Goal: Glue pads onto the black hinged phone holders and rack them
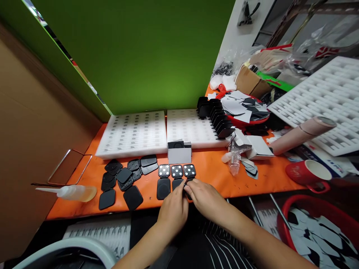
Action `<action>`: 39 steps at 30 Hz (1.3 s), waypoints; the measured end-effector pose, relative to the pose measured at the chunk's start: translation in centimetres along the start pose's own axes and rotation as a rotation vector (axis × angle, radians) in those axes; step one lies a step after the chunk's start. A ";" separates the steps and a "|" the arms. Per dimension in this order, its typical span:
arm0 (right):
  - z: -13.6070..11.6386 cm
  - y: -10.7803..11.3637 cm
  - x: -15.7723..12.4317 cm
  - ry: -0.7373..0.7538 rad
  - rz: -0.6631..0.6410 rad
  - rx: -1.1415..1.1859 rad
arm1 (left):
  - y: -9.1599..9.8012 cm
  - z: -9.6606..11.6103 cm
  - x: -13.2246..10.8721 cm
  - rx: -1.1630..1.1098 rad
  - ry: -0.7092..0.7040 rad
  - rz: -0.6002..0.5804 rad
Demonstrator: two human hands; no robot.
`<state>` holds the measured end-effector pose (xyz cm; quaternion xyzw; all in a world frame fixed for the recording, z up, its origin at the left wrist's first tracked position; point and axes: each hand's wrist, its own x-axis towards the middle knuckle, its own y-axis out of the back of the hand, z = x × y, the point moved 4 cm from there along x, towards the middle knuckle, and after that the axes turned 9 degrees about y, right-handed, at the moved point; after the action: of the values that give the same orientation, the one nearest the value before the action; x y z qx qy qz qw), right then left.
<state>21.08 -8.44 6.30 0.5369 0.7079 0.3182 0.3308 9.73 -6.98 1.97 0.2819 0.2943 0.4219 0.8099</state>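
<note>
My left hand (173,211) and my right hand (206,200) meet at the front edge of the orange table (266,179), fingers curled together on a small black square piece (187,185). Just beyond the fingers lie three black squares with white dotted faces (177,170) in a row, and two plain black pieces (163,188) sit in front of them. A loose pile of black square covers (123,177) spreads to the left.
Two white foam trays (131,134) lie at the back, one carrying a row of upright black pieces (217,116). A glue bottle (71,192) rests at the left. A red mug (310,173), a pink tube (300,134) and a red basin of scraps (316,228) are on the right.
</note>
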 end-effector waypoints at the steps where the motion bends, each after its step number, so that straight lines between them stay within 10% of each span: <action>1: 0.0 -0.2 -0.1 -0.001 -0.027 0.005 | -0.2 -0.1 -0.2 0.057 -0.033 0.009; 7: 1.3 -1.5 -0.7 -0.076 0.058 0.271 | -1.0 -0.3 -0.9 0.128 -0.096 -0.009; 16: 3.6 -5.1 -1.0 -0.298 0.057 1.222 | -0.4 -1.6 1.2 -0.641 0.149 0.028; 30: 3.5 -5.6 -3.4 -0.551 -0.105 1.546 | 0.4 -0.1 -2.4 -0.029 -0.403 0.003; 34: 3.4 -6.4 -3.3 -0.552 0.021 1.653 | 0.0 -0.4 -1.9 -0.203 -0.324 -0.076; 39: 2.5 -6.0 -2.5 -0.543 -0.008 1.771 | 0.1 -2.1 0.9 -0.725 0.191 0.043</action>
<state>20.30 -12.01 0.35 0.6474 0.5928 -0.4769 -0.0444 8.56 -5.76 0.44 -0.0576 0.1941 0.5400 0.8170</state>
